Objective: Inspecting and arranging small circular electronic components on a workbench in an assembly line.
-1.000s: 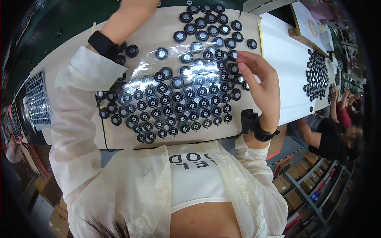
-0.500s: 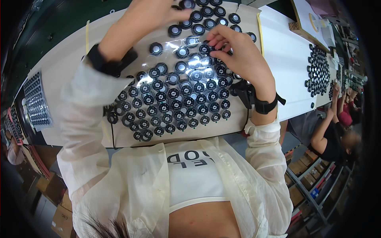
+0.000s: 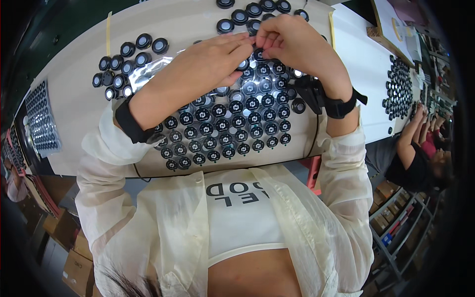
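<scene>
Both hands over the bench (image 3: 71, 114), working at the far part of a clear plastic sheet (image 3: 151, 69) covered in rows of black round labels (image 3: 202, 114). Left hand (image 3: 213, 62) lies palm-down across the sheet, fingers pointing to the right hand, thumb beside a black disc with a pale centre (image 3: 242, 65); can't tell if the fingers grip it or only cover it. Right hand (image 3: 293, 42) curled, fingers drawn in narrow, tips just beside the left fingertips and next to a label; can't tell what, if anything, is pinched. Sheet lies flat on the bench, label rows toward the person, shiny bare part under the left forearm. Pale-centred discs show through it. Loose black discs: one cluster (image 3: 143, 40) left of the left forearm, another group (image 3: 240, 17) beyond the hands. Black straps on both wrists. Yellow tape (image 3: 108, 37) on the bench, left side. Second filled sheet (image 3: 43, 116) far left; more discs (image 3: 398, 86) on the white surface (image 3: 366, 89) at right. Co-worker in black (image 3: 413, 166) beyond, near shelving.
</scene>
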`<action>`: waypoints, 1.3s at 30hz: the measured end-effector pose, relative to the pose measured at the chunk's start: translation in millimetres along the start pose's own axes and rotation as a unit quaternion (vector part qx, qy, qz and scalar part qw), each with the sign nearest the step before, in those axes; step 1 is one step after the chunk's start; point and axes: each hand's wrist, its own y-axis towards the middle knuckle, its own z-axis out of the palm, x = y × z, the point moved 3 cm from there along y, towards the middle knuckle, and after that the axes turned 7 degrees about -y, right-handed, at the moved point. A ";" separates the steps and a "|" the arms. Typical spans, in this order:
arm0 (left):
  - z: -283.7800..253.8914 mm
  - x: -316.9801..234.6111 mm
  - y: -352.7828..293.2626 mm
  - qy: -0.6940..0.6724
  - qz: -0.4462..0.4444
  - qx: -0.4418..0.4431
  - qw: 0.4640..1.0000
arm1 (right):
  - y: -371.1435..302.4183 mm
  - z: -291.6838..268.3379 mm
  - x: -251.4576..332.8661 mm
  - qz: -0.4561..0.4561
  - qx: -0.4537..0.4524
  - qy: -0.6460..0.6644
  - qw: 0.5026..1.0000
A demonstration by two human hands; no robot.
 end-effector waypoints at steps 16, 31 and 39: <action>2.5 -0.5 -0.1 0.014 0.038 -0.024 0.999 | -82.7 -32.2 44.1 0.032 -0.208 0.220 0.952; -48.1 -21.6 -32.1 -0.550 -0.144 -0.145 0.810 | -66.5 16.2 66.7 0.034 -0.191 0.637 0.746; -52.2 -26.3 -33.2 -0.564 -0.191 -0.127 0.794 | -61.2 14.1 70.0 0.043 -0.201 0.606 0.769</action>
